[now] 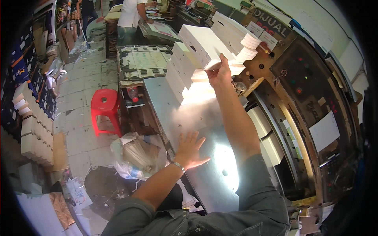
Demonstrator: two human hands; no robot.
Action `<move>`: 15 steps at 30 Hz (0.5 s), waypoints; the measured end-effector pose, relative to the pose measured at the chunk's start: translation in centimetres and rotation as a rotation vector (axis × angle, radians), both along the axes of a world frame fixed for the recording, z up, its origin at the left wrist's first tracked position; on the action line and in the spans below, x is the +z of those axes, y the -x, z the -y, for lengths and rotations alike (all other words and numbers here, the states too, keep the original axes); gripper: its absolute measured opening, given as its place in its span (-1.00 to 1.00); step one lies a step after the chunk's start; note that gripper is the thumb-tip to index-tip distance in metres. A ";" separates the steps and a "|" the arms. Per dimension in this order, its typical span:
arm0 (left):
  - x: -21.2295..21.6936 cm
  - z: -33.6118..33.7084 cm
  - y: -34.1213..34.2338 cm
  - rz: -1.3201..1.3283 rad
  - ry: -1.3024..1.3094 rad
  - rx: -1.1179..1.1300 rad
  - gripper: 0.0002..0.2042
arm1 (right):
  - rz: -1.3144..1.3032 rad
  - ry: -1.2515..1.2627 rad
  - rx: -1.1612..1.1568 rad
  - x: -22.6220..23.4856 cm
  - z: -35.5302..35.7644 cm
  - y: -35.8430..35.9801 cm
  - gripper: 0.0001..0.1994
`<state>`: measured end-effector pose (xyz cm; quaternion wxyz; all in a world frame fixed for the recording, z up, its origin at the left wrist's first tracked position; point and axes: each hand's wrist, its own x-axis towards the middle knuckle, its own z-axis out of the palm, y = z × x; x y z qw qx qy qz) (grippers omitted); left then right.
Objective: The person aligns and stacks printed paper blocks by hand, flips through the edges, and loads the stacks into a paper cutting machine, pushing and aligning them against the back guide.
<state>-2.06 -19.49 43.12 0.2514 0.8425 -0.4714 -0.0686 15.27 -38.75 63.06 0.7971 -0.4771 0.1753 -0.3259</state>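
Note:
My right hand (220, 72) is raised at the far end of the metal table, its thumb and fingers closed on the near end of a thick white paper stack (202, 45). That stack sits atop or just above other white paper stacks (179, 72); I cannot tell whether it touches them. Another tall pile of paper blocks (232, 33) stands just beyond, to the right. My left hand (191, 149) lies palm down with spread fingers on the grey metal table (185, 114), holding nothing.
Right of the table is a large machine with a dark panel (303, 74) and a long opening. A red stool (105, 112) and a plastic bag of paper strips (139, 155) are at the left. More paper stacks (35, 133) line the left side. A person in white (132, 15) works at the back.

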 end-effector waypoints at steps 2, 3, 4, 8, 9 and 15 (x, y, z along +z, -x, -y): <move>-0.1 0.0 -0.2 0.009 -0.027 -0.008 -0.08 | -0.013 -0.019 -0.015 -0.3 0.2 -0.9 -0.63; -0.1 0.0 -0.3 0.015 -0.048 -0.014 -0.07 | -0.028 -0.032 -0.028 -0.3 0.0 -1.2 -0.64; -0.2 0.0 -0.4 0.014 -0.048 -0.010 -0.07 | -0.029 -0.033 -0.025 -0.3 -0.1 -1.4 -0.64; -0.3 0.3 -0.5 0.018 -0.045 -0.014 -0.07 | -0.048 -0.049 -0.040 -0.5 0.1 -1.8 -0.64; -0.2 0.3 -0.4 0.022 -0.051 -0.017 -0.06 | -0.039 -0.071 -0.046 -0.7 0.5 -1.9 -0.66; -0.4 0.2 -0.5 0.019 -0.049 -0.015 -0.06 | -0.023 -0.106 -0.076 -1.8 1.0 -2.6 -0.55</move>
